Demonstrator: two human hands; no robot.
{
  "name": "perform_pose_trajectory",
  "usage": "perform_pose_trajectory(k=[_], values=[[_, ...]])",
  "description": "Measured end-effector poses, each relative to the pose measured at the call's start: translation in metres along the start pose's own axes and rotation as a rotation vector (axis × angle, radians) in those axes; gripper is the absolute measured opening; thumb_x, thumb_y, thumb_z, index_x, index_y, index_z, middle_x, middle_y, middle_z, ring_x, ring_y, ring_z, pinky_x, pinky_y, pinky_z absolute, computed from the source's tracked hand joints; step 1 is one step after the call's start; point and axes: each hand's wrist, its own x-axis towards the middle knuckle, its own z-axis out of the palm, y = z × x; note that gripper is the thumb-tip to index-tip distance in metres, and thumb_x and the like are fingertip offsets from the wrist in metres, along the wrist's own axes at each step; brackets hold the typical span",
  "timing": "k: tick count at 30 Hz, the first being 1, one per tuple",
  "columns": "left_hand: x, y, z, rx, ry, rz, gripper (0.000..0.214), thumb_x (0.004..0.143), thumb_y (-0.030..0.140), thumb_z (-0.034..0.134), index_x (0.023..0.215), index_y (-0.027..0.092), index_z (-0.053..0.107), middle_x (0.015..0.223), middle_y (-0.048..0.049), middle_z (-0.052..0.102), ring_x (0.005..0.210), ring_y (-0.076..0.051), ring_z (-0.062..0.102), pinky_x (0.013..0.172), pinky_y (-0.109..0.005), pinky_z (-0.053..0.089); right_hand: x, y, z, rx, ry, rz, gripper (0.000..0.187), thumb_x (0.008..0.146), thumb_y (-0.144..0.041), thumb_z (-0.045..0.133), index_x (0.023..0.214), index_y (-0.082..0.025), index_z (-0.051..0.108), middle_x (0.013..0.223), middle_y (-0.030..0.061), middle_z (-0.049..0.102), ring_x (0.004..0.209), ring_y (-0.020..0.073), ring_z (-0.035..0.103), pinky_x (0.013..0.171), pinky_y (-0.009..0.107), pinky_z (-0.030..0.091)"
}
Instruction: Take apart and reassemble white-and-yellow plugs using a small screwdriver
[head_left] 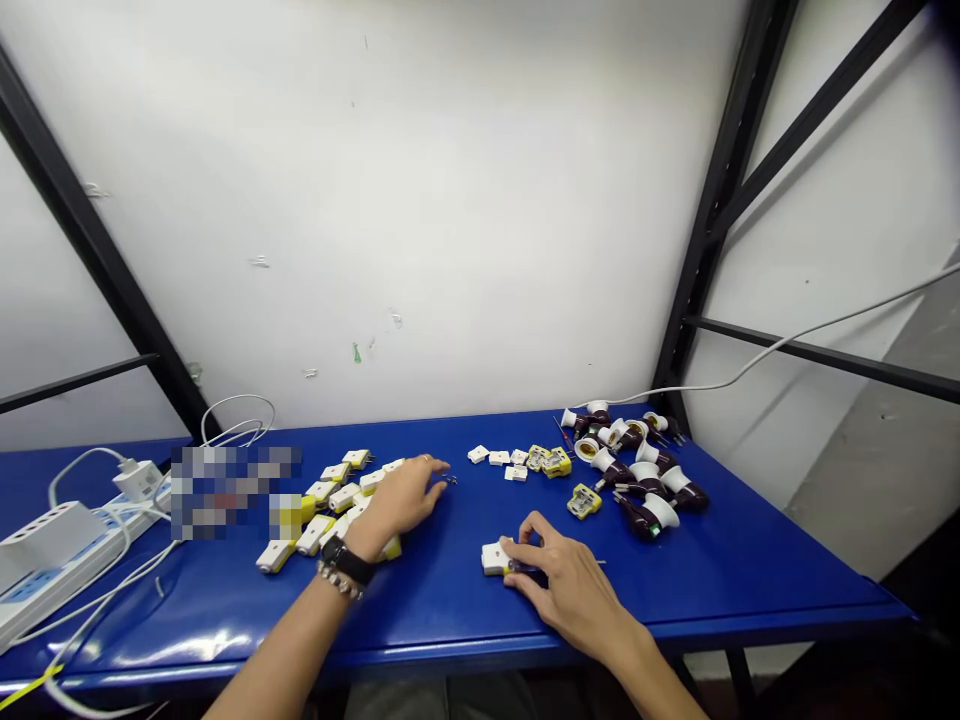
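Observation:
My left hand (403, 497) reaches over the table with thumb and index finger apart, beside a few tiny metal pieces (453, 480) that look like screws. Under and left of it lie several white-and-yellow plugs (343, 497). My right hand (574, 590) is closed around a dark-handled screwdriver (531, 573), whose thin shaft sticks out to the right. Its fingertips also rest against a white-and-yellow plug (494, 558) lying on the table. Further back are loose white covers (499, 458) and opened yellow plug halves (584, 501) with metal parts inside.
Several dark-and-white lamp holders (645, 480) are heaped at the right, with another thin screwdriver (562, 432) beside them. A white power strip (67, 570) with cables lies at the left of the blue table (450, 630). Black frame posts (709, 240) and a white wall stand behind.

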Motion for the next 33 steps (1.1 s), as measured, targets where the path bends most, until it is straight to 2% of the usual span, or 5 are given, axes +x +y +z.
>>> perform_pose_trajectory(k=[11,18,23,27,33], values=[[0.029,-0.001,0.021,0.195,-0.041,0.025,0.030,0.096,0.011,0.045,0.102,0.015,0.074,0.102,-0.0160,0.072,0.091,-0.028,0.070,0.082,-0.036,0.050,-0.001,-0.007,0.000,0.041,0.080,0.019,0.035,0.083,-0.020,0.067,0.116,-0.031,0.068,0.111,0.0017,0.063,0.074,0.0161,0.066,0.066,0.027,0.050],[0.012,-0.003,0.010,0.120,0.028,0.045,0.033,0.099,0.011,0.037,0.112,0.011,0.067,0.106,-0.0159,0.067,0.094,-0.027,0.067,0.086,-0.037,0.050,-0.004,0.004,0.005,0.275,0.518,0.044,0.020,0.095,-0.022,0.054,0.105,-0.024,0.072,0.100,0.0067,0.067,0.084,0.0190,0.067,0.072,0.029,0.056],[-0.023,0.020,-0.005,-0.326,0.188,0.123,0.027,0.100,0.025,0.041,0.099,0.020,0.067,0.097,-0.0055,0.066,0.087,-0.020,0.062,0.077,-0.030,0.050,-0.004,0.003,-0.003,0.408,0.882,0.016,0.020,0.090,-0.026,0.068,0.108,-0.024,0.075,0.099,0.0077,0.069,0.088,0.0228,0.067,0.073,0.035,0.057],[-0.049,0.052,0.004,-0.840,0.225,0.029,0.029,0.092,0.043,0.059,0.091,0.017,0.072,0.084,-0.0048,0.067,0.071,-0.017,0.058,0.060,-0.024,0.045,0.004,-0.016,-0.013,0.955,0.919,0.242,0.024,0.095,-0.042,0.061,0.104,-0.020,0.068,0.079,0.0023,0.066,0.051,0.0129,0.059,0.040,0.024,0.048],[-0.064,0.084,0.037,-1.443,0.330,-0.299,0.058,0.068,0.063,0.080,0.093,0.011,0.077,0.068,-0.0035,0.063,0.048,-0.007,0.041,0.044,-0.019,0.033,0.012,-0.039,-0.011,1.249,0.865,0.252,0.029,0.091,-0.050,0.064,0.098,-0.021,0.062,0.085,0.0033,0.068,0.060,0.0181,0.069,0.043,0.027,0.056]])
